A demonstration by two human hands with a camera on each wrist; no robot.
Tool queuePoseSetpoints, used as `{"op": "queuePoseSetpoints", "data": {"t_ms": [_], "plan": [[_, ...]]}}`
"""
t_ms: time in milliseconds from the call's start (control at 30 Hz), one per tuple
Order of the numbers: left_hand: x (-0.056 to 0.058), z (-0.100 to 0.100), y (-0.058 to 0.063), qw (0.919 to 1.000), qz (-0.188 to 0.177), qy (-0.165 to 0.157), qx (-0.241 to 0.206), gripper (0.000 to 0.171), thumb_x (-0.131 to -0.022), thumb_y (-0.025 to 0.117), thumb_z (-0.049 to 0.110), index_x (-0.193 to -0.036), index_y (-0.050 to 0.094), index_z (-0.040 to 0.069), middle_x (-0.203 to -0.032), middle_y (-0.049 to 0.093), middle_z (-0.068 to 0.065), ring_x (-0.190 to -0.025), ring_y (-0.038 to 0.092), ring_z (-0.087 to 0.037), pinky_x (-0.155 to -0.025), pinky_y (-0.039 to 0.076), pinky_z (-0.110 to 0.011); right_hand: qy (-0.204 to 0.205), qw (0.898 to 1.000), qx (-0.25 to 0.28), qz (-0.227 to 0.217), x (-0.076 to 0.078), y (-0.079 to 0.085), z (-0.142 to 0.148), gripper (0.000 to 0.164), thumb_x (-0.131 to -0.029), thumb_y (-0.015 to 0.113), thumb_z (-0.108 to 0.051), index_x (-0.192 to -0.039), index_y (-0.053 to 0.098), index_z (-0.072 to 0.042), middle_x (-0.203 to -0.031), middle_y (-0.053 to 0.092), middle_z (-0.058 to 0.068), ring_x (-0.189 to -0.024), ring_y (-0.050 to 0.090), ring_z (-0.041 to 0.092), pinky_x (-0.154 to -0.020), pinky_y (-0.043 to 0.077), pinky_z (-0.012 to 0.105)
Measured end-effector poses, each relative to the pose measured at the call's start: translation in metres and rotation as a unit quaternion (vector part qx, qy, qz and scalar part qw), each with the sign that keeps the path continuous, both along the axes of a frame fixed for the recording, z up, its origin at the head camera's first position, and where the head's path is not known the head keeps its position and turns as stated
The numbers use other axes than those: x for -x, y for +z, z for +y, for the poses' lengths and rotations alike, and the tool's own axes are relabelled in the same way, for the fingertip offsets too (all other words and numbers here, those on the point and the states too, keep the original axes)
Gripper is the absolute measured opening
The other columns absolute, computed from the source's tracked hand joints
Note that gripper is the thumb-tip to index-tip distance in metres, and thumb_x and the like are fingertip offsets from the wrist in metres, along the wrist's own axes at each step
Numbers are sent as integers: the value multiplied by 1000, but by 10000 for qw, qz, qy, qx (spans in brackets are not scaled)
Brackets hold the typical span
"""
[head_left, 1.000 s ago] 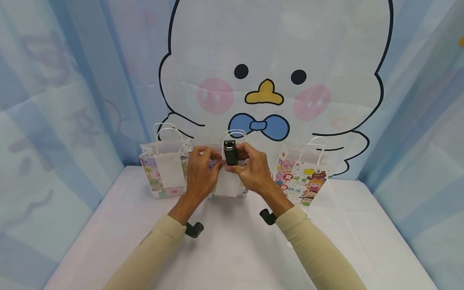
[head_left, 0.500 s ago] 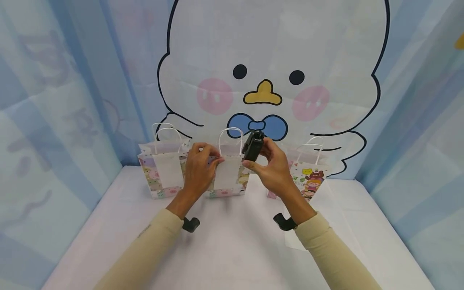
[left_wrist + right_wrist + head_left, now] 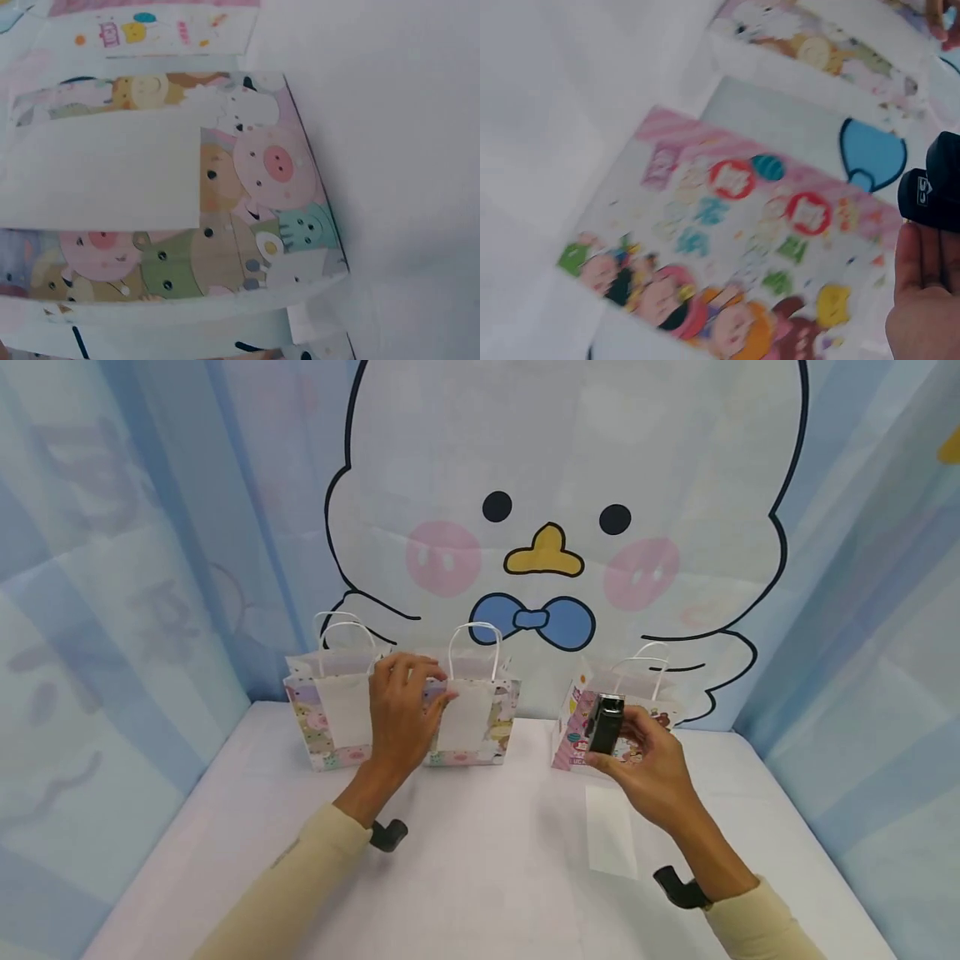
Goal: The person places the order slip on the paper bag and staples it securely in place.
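White table (image 3: pixel 487 877), three upright bags (image 3: pixel 463 722), black object (image 3: pixel 605 725) — held

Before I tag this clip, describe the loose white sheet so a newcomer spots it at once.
On the table, find the rightmost paper bag, behind the right hand. In front of that bag lies a plain sheet. Unlike the white panels on the other two bags, it lies flat on the table.

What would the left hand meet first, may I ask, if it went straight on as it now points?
Probably the middle animal-print gift bag; the left hand looks very close to it, though depth is unclear.
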State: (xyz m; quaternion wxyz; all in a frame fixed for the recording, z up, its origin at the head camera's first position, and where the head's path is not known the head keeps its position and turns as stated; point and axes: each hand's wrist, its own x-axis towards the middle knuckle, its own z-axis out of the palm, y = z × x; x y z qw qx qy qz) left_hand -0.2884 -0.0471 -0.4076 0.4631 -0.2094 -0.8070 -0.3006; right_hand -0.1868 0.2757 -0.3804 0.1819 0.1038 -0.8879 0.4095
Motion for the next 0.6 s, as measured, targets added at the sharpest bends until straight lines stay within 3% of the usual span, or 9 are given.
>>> {"op": "queuePoseSetpoints", "data": {"t_ms": [100, 200, 233, 300, 433, 600], "plan": [[-6, 8, 4, 9997, 227, -48, -114, 30, -85, 90, 23, -104, 73, 7, -125, 67, -13, -129, 51, -33, -112, 41, -52, -258, 9996, -122, -66, -10, -10, 18, 63, -87, 89, -13, -141, 56, -7, -131, 68, 10, -117, 64, 9, -104, 45, 7], [-10, 21, 7, 9989, 451, -122, -100, 30, -83, 92, 22, -102, 73, 9, -124, 68, -11, -128, 52, -31, -106, 42, -51, -554, 9977, -355, -187, -20, -19, 34, 65, -86, 89, -17, -142, 57, -9, -131, 69, 7, -112, 59, -6, -110, 48, 17], [-11, 26, 8, 9986, 497, -168, -73, 30, -82, 93, 21, -102, 73, 9, -123, 68, -10, -127, 53, -30, -104, 42, -50, -643, 9969, -408, -219, -23, -22, 39, 65, -86, 90, -18, -142, 57, -10, -131, 69, 7, -111, 59, -6, -112, 50, 26], [-14, 36, 10, 9982, 528, -287, -42, 31, -82, 93, 22, -103, 73, 10, -122, 69, -9, -127, 53, -28, -101, 43, -49, -801, 9950, -522, -304, -29, -27, 49, 66, -86, 90, -21, -143, 57, -10, -130, 70, 9, -114, 64, 4, -113, 51, 40], [-16, 59, 11, 9972, 426, -609, -4, 28, -86, 90, 27, -105, 75, 12, -120, 72, -6, -127, 56, -25, -100, 46, -44, -1024, 9912, -603, -576, -40, -37, 66, 69, -87, 89, -27, -145, 56, -7, -131, 69, 20, -120, 65, 36, -107, 46, 68], [-17, 88, 14, 9950, 236, -954, 178, 28, -90, 86, 30, -110, 76, 15, -122, 75, -2, -127, 59, -21, -104, 51, -36, -1410, 9814, -836, -1002, -51, -50, 86, 78, -88, 89, -34, -150, 53, -2, -131, 68, 28, -120, 64, 46, -102, 47, 70]]}}
